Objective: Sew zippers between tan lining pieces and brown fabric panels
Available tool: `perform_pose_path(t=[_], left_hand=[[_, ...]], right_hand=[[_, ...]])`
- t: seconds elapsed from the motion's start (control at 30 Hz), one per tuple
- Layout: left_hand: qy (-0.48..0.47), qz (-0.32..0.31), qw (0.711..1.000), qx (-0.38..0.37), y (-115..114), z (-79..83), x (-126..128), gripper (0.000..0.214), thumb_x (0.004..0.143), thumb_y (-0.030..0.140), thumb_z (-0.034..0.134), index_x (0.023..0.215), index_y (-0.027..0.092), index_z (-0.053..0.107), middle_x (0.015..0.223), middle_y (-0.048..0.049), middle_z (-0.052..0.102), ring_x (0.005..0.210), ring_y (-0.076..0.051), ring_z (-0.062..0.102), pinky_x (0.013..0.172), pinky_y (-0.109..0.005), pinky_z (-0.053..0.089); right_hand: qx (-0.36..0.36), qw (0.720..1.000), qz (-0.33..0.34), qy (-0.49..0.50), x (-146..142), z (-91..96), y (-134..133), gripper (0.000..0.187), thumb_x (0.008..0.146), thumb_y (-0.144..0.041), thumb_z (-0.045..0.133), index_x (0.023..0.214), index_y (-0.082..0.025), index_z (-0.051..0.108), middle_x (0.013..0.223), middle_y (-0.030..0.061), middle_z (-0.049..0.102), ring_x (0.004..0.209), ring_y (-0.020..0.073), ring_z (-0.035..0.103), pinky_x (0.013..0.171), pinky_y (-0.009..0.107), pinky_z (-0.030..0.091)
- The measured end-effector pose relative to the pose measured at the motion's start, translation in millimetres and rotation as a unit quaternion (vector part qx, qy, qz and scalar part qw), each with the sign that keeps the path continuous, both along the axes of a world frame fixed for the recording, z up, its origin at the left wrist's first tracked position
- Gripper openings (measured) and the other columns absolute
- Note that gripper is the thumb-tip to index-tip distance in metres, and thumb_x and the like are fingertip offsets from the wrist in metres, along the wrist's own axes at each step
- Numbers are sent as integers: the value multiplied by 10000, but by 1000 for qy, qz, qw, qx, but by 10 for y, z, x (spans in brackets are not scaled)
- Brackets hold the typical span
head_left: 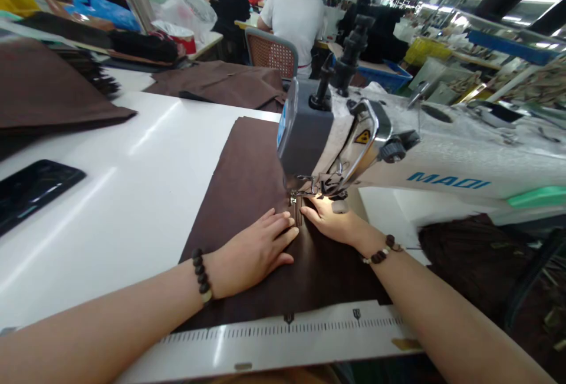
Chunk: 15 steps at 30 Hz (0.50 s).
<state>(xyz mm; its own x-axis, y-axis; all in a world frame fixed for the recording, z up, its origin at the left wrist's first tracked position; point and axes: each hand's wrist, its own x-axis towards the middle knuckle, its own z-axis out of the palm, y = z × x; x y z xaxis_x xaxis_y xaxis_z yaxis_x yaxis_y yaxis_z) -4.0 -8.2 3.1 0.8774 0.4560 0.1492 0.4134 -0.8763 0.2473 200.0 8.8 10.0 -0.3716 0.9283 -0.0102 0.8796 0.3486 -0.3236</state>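
A dark brown fabric panel [247,166] lies on the white sewing table, partly under the head of a sewing machine [309,130]. My left hand [254,251] rests flat on the panel with its fingers stretched toward the presser foot [292,198]. On the other side of the seam, my right hand [329,219] lies on the fabric close to the needle area, fingers extended and partly hidden by the machine head. A narrow folded strip [298,213] runs between the fingertips of both hands. Lamp light falls by the right fingers.
A black phone [38,186] lies at the left. Stacked brown fabric [48,86] sits behind it, with more brown cloth [225,83] at the back edge. A printed ruler [287,331] runs along the front edge. Dark fabric [477,260] hangs at the right. A person [292,18] sits ahead.
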Motion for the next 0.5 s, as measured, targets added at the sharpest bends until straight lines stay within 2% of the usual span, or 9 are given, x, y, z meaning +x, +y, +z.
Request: perform_pose_path(t=[0.17,0.33,0.5], left_hand=[[8,22,999,23,-89,-42,6,387,861,336,538,1177,117,500,1235,-142,487,1189,-278,431,1034,-477,326],[9,26,999,41,-107,-74,15,369,868,326,525,1168,111,502,1230,-148,492,1188,-286,435,1021,-481,337],[7,26,999,36,-53,-61,25,379,861,322,537,1171,107,495,1237,-154,478,1195,-287,427,1026,-479,329]], right_hand=[[20,1000,-2,0,1,-12,-50,236,908,-232,443,1052,-123,594,1119,104,588,1096,209,505,1003,371,319],[20,1000,8,-4,12,-17,-34,231,911,-229,438,1048,-127,593,1119,98,588,1084,204,511,987,362,338],[-1,1000,7,-26,2,5,13,232,923,-231,409,973,-140,616,1011,84,627,1021,197,545,947,346,372]])
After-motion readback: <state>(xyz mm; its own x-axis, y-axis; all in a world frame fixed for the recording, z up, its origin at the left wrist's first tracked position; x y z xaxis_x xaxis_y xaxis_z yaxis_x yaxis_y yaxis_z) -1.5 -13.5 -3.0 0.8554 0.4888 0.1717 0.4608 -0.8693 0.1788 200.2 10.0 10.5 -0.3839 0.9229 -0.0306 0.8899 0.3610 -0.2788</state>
